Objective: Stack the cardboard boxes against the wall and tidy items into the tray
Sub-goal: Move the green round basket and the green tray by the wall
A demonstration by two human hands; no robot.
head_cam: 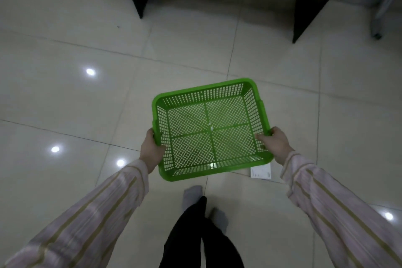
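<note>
A person held an empty green tray point(208, 87) level above the tiled floor point(87, 104). The left hand point(151, 148) was curled round its left rim and the right hand point(275, 142) round its right rim, both near the near corners, arms stretched forward. Tidying looked barely begun, and no cardboard boxes were in view. A white card point(261, 171) lay on the floor below the tray's near right corner; collecting it would likely mean freeing one hand.

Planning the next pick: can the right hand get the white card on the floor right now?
Probably not yet. The right hand grips the green tray rim, and the tray covers part of the white card below. It must let go first.
</note>
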